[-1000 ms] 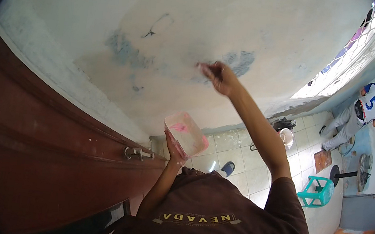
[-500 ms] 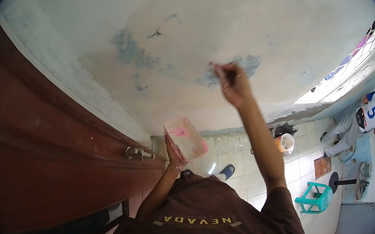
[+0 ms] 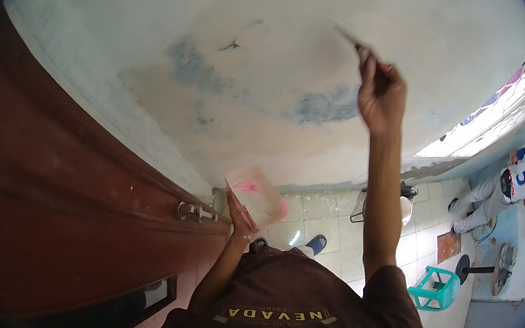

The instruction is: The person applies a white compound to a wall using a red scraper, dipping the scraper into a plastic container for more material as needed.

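My left hand (image 3: 242,219) grips the side of a pale pink plastic tub (image 3: 262,216), low in front of the wall. Inside the tub are brighter pink smears and a whitish coating. Raised high, my right hand (image 3: 381,95) is closed around a putty knife (image 3: 349,37), whose thin blade appears nearly edge-on and blurred. Its tip points up and left at the patchy wall (image 3: 265,144); whether it touches cannot be told. Blue-grey patches (image 3: 325,106) show on the wall below and left of my right hand.
A brown door (image 3: 76,187) with a metal handle (image 3: 196,212) stands close on my left. On the tiled floor are a bucket (image 3: 405,211), partly behind my right forearm, and a green stool (image 3: 437,290). Another person (image 3: 523,173) works at the far right, beyond the grilled window (image 3: 483,129).
My right hand has moved up and to the right across the wall, and the putty knife's blade now shows. My left hand and the tub have hardly moved.
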`<control>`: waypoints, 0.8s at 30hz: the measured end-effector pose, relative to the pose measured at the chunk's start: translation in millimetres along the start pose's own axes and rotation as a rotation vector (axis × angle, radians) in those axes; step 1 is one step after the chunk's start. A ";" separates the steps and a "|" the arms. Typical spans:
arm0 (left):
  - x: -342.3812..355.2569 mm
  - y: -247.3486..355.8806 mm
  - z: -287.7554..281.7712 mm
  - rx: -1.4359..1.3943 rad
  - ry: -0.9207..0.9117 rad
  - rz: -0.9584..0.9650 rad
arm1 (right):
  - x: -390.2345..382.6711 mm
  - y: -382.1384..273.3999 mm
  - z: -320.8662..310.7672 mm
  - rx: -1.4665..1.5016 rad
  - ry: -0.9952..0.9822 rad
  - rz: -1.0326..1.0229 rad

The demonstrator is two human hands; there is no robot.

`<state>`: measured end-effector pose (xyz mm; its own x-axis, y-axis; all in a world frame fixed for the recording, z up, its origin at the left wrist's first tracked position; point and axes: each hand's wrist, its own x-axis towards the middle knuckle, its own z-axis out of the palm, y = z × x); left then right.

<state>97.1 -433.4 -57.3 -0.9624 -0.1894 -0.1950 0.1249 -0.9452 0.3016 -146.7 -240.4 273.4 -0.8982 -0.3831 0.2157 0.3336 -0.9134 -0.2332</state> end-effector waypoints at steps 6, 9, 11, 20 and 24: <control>-2.4 -1.4 7.9 0.056 0.063 0.104 | -21.7 135.4 -144.6 0.198 0.291 0.610; -3.2 -6.7 1.0 0.039 0.054 0.137 | 12.8 144.4 -186.7 0.272 0.193 0.525; -9.6 -2.1 3.2 0.047 0.052 0.185 | 36.6 113.7 -135.6 0.257 0.096 0.398; -28.5 -13.1 -5.6 0.031 0.081 0.319 | -3.3 -42.3 -14.2 0.431 -0.426 0.119; -23.4 -39.4 19.9 0.006 0.150 0.404 | -14.6 52.1 -140.6 0.199 0.031 0.321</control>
<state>110.0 -386.4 -46.0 -0.7904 -0.5813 -0.1933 0.4832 -0.7856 0.3866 -156.4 -263.1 124.7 -0.7457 -0.6530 0.1324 0.6463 -0.7572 -0.0946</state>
